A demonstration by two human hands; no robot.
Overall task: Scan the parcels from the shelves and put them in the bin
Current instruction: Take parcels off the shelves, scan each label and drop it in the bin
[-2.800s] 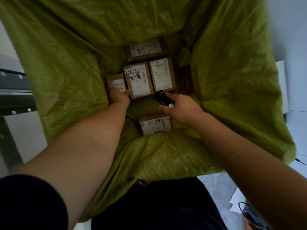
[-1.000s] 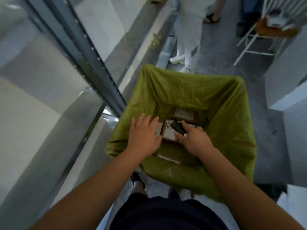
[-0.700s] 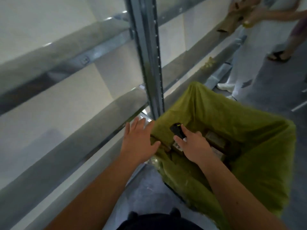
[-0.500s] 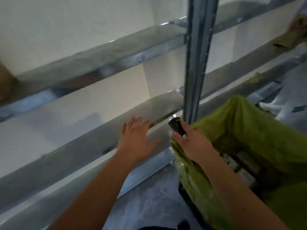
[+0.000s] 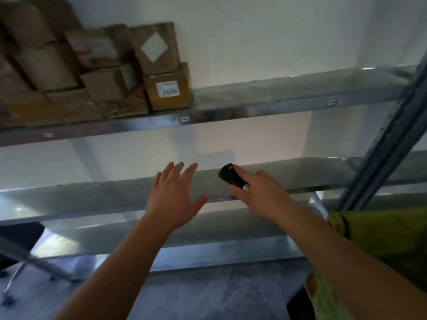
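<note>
Reaching up with an empty left hand (image 5: pixel 173 199), fingers spread wide and holding nothing, in front of a bare metal shelf (image 5: pixel 300 179). Holding a small black scanner (image 5: pixel 231 176) in the right hand (image 5: pixel 261 192), fingers curled round it, nose aimed toward 11 o'clock. Lots still to do, going by the pile: a heap of brown parcels (image 5: pixel 92 65) up at 10 o'clock on the upper shelf (image 5: pixel 277 93), well apart from both hands. No parcel picked up yet, none scanned right now. Just a corner of the bin's green bag (image 5: pixel 381 239) at 4 o'clock, its inside hidden, so no telling from here how many parcels are in it. Plain cardboard boxes, stacked close and a bit blurry, some with white labels. Nearest one, at the right end of the pile, a small box (image 5: pixel 169 88) with a white sticker showing numbers. Probably the easiest one to grab next.
</note>
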